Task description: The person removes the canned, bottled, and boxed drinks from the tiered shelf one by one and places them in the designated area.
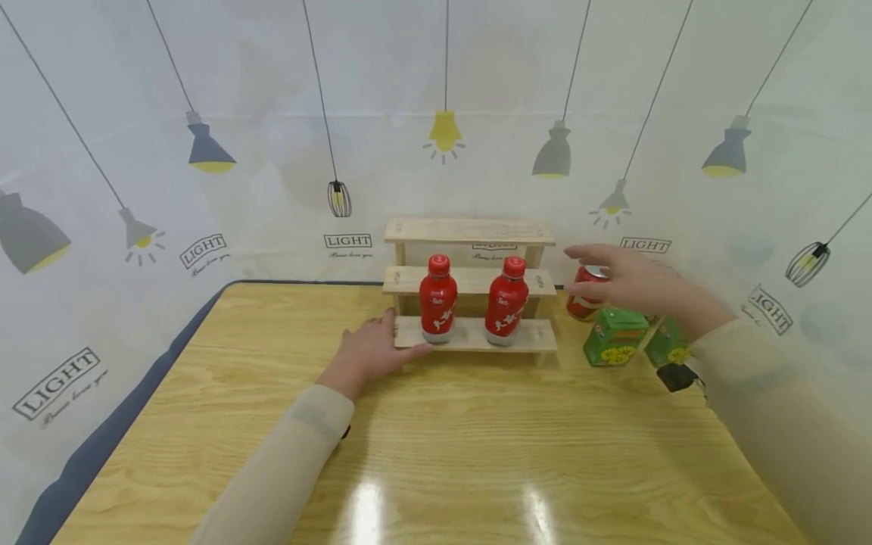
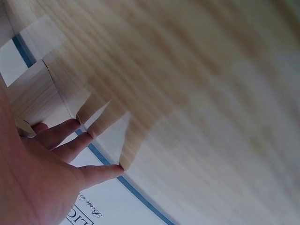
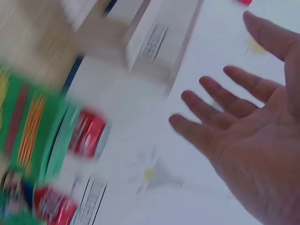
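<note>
A three-tier wooden rack point(image 1: 470, 280) stands at the back of the table. Two red bottles with red caps, a left bottle point(image 1: 437, 303) and a right bottle point(image 1: 507, 304), stand upright on its lowest tier. My left hand point(image 1: 368, 350) touches the left end of that tier, thumb along its front; in the left wrist view, the fingers point(image 2: 101, 174) are spread, several tips on the tabletop. My right hand point(image 1: 627, 281) is raised right of the rack, near a red can point(image 1: 584, 294) and partly covering it in the head view. Its fingers are extended, holding nothing.
Right of the rack stand a green box with yellow flowers point(image 1: 615, 337) and a second green box point(image 1: 668, 344), partly behind my right forearm. Another red can point(image 3: 54, 206) shows in the right wrist view. A wall covering printed with lamps point(image 1: 272, 151) lies behind the table.
</note>
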`<state>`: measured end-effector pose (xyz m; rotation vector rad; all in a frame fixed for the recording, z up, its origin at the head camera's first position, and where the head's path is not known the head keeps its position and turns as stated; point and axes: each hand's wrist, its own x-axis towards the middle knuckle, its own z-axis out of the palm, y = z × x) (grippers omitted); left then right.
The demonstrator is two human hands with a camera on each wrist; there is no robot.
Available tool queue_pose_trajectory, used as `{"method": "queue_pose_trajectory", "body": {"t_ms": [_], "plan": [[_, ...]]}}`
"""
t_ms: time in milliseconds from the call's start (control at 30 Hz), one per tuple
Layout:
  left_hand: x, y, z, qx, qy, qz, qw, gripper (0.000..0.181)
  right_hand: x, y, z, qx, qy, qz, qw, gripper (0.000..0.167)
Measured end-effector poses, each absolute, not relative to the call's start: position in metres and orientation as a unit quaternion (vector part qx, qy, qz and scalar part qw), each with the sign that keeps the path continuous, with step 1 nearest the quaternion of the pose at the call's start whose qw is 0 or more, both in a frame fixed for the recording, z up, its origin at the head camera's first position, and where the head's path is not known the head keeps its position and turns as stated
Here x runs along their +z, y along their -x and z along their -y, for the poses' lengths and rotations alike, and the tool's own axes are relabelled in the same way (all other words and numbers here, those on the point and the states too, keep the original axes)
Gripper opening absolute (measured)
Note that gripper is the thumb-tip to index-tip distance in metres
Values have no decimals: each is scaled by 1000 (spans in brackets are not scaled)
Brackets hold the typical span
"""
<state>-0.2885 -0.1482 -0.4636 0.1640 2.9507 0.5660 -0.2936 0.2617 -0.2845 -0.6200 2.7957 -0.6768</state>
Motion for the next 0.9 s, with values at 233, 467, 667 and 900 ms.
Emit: {"method": "queue_pose_trajectory", "body": {"t_ms": [233, 467, 667, 900], "plan": [[-466, 290, 148, 189, -53, -978, 66, 141, -298, 290, -207, -277, 201, -935, 90, 90], [-464, 290, 149, 188, -55, -978, 66, 141, -320, 292, -180, -371, 161, -909, 101, 106], [-463, 290, 148, 185, -59, -979, 64, 140, -339, 292, -168, -419, 109, -894, 115, 113], [-462, 288, 149, 194, -51, -977, 66, 139, -361, 290, -157, -442, 97, -888, 83, 93]]}}
